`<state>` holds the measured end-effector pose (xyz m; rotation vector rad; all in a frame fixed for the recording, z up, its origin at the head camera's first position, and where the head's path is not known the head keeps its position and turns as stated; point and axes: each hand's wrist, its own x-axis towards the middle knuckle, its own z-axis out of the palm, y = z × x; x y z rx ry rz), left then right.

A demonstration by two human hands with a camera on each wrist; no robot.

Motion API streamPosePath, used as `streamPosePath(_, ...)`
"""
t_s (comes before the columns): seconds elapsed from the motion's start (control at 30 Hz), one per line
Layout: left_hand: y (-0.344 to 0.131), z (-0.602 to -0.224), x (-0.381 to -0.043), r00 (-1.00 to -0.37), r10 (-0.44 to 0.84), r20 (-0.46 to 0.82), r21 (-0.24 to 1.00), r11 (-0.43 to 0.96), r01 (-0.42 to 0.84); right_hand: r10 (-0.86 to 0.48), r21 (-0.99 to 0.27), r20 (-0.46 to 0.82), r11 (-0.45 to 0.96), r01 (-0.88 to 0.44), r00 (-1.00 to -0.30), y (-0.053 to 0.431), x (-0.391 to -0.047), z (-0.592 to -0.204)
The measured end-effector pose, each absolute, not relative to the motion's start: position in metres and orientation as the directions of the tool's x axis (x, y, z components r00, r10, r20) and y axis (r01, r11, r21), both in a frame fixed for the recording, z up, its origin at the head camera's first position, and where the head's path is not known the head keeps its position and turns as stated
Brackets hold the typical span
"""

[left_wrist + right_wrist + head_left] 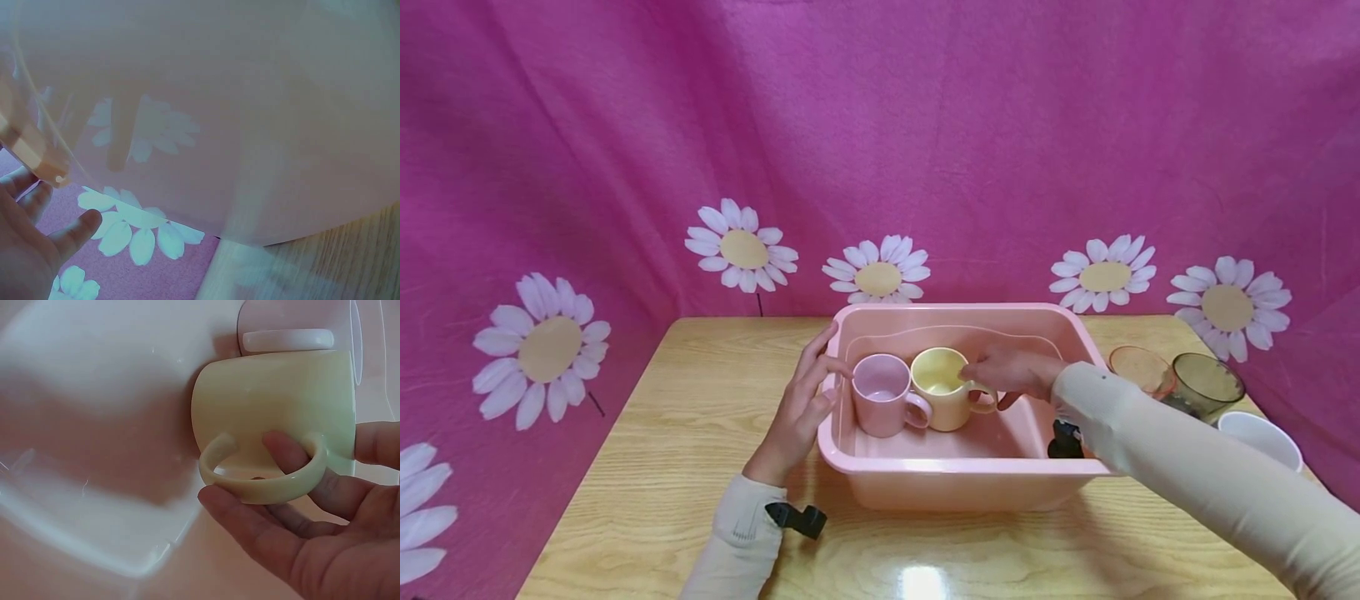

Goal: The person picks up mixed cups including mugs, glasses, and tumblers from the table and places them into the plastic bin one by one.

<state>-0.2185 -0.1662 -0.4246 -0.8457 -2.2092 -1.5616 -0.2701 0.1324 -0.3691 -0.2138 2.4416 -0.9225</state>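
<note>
In the head view a pink plastic tub (955, 483) stands on the table. Inside it, a lilac mug (881, 408) and a pale yellow mug (947, 412) stand upright side by side at the left, handles toward the right. My right hand (1018, 373) reaches into the tub and grips the yellow mug; the right wrist view shows fingers (250, 528) around its handle (275, 490) and one digit at its rim. My left hand (797, 412) holds the tub's left rim, one finger bent over the edge and the thumb (78, 234) on the outside.
Right of the tub, partly behind my right sleeve (1217, 475), stand an orange-rimmed clear cup (1138, 367), a dark tinted glass (1208, 379) and a white cup (1262, 437). A magenta curtain (985, 150) with daisies hangs behind the wooden table (647, 467).
</note>
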Motion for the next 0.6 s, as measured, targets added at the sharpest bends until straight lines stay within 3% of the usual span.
streamPosePath(0.6,-0.1671,-0.4271,-0.2208,-0.769,0.289,0.57,0.741,0.225,0.633,-0.397,-0.685,-0.348,0.726,-0.059,-0.849,0.1359,-0.2713,-0.3697)
